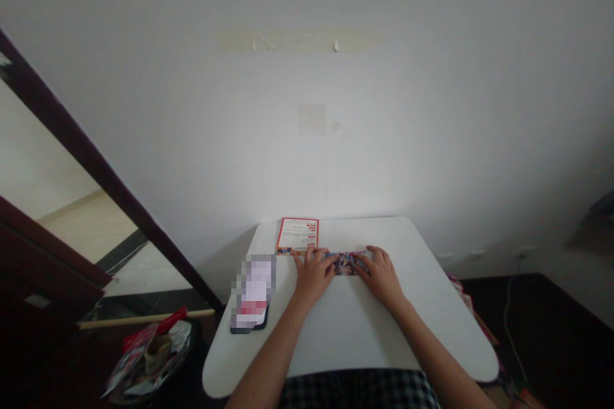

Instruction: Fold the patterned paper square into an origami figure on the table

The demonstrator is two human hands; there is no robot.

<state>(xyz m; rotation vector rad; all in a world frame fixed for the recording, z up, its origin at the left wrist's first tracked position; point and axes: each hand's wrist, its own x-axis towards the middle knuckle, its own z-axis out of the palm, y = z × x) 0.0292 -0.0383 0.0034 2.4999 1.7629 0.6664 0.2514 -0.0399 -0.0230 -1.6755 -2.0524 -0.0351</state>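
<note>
Handling: light, even fingertip pressure at 2 ends is probably suiting best. 1 left hand [314,271], fingers partly spreading, touching the card's left end; 1 picture card [344,264], lying on the white table [355,339]; 1 right hand [382,275], fingers curving, touching its right end. Pinching or merely resting: cannot tell.

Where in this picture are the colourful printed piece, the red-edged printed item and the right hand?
Colourful printed piece [344,263]: head view, middle of its patterned surface.
Red-edged printed item [298,234]: head view, its white upper face.
Right hand [380,272]: head view, back of the hand.
</note>
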